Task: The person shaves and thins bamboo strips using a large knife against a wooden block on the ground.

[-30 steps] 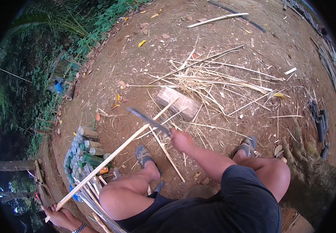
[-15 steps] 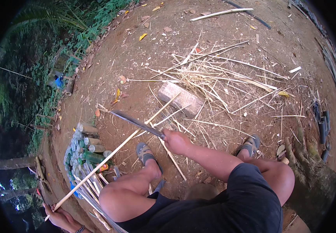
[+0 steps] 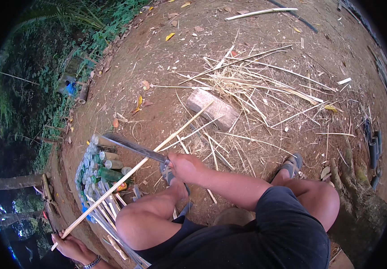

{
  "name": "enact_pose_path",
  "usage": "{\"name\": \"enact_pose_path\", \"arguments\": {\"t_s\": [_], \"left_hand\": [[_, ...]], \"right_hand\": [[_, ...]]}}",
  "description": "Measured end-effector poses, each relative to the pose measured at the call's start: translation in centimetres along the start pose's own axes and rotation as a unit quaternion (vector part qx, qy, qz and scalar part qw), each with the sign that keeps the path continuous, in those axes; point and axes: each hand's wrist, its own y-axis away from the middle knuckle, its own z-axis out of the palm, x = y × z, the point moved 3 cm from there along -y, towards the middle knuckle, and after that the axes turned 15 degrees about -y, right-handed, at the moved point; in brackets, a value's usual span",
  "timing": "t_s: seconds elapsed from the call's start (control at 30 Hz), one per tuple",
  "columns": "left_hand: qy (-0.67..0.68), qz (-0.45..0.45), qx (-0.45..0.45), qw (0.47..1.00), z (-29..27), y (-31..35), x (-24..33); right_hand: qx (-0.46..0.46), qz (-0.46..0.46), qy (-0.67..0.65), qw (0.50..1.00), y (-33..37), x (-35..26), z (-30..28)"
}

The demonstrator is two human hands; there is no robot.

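Note:
My left hand, at the lower left, is closed around the near end of a long pale bamboo strip. The strip slants up and away to the right, its far end over a squared wooden block on the ground. My right hand grips the handle of a long-bladed machete. Its dark blade lies across the strip roughly halfway along, pointing up and left. Whether the edge bites into the strip I cannot tell.
Beyond the block lies a heap of thin shavings and strips. Glass bottles are stacked left of my left knee, with more pale strips beside them. A tree root and dark pipes stand at the right.
The machete and my right hand have moved left along the strip, toward my left hand. My left hand keeps its hold at nearly the same place.

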Motion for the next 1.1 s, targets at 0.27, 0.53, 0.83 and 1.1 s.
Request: {"name": "enact_pose_path", "arguments": {"t_s": [0.27, 0.53, 0.83, 1.1], "left_hand": [[0.039, 0.012, -0.067, 0.997, -1.3, -0.9, -2.6], [0.036, -0.007, -0.042, 0.998, -1.4, -0.3, -1.4], [0.003, -0.011, -0.036, 0.999, -1.3, 0.4, -1.0], [0.010, 0.009, -0.069, 0.998, -1.3, -0.2, -1.8]], "right_hand": [[0.063, 0.073, 0.132, 0.987, -0.1, 3.6, -4.7], [0.028, 0.107, 0.135, 0.985, 0.6, 3.9, -2.7], [0.023, 0.092, 0.197, 0.976, 1.1, 3.2, -5.4], [0.098, 0.153, 0.207, 0.961, 0.4, 8.4, -11.3]]}}
